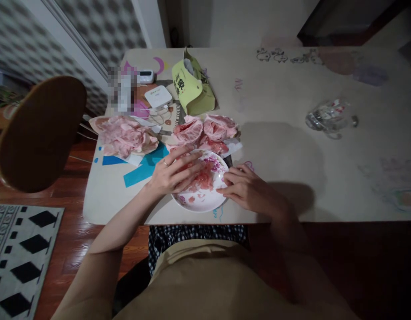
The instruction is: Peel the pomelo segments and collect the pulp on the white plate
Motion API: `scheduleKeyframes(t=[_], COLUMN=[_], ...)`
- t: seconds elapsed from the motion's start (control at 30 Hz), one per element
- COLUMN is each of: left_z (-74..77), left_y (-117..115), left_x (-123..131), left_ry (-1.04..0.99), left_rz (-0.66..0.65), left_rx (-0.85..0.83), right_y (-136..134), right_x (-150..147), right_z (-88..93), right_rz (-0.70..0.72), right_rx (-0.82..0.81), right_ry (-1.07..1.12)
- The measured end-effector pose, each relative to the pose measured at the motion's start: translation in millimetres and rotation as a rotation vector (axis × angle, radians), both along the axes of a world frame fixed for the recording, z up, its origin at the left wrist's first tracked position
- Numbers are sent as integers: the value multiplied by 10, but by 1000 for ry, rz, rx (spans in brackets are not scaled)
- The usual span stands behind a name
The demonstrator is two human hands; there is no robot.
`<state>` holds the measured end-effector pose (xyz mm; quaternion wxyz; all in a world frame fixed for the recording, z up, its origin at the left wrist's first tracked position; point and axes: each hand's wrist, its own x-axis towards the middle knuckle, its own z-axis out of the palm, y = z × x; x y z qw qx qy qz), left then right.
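Observation:
A white floral plate holds loose pieces of pink pomelo flesh near the table's front edge. My left hand, with a ring on one finger, reaches over the plate's left side. Its fingers are stretched out above the flesh, and what lies under them is partly hidden. At the right rim, my right hand has curled fingers that grip the plate's edge. Just behind the plate are pomelo sections in pale membrane, some opened. A heap of pink-white pomelo peel and membrane lies to the left.
Behind the fruit stand a yellow-green paper bag and a white box-shaped device with a cable. A clear glass pitcher lies at the right. A brown chair stands left of the table.

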<state>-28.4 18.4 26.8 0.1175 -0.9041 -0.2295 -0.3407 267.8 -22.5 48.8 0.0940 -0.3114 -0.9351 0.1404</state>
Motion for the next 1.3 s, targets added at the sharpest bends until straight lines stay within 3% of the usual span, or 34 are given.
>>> scheduleKeyframes(t=[0.27,0.4,0.57,0.7,0.9,1.3], left_z=[28,19,-13,-44,-74,22], left_y=[-37,-43,-50,-46,-33,57], left_x=[32,29,13,15,42,-27], left_ry=[-25,-22,-32,-34,-93,-201], left_rz=[-46,-33,11,51,25,150], left_rx=[-109,-97,-105,-127,-59,-1], right_y=[-2,124,408,617,779,792], right_x=[-16,23,6,-95,-233,-259], right_z=[-66,-57,-169,-357,-502,-497], right_rz=[-4,-58,-381,-625,-594,-546], right_rx=[11,-15,119,280,275,254], right_ry=[-2,123,349,381,364,415])
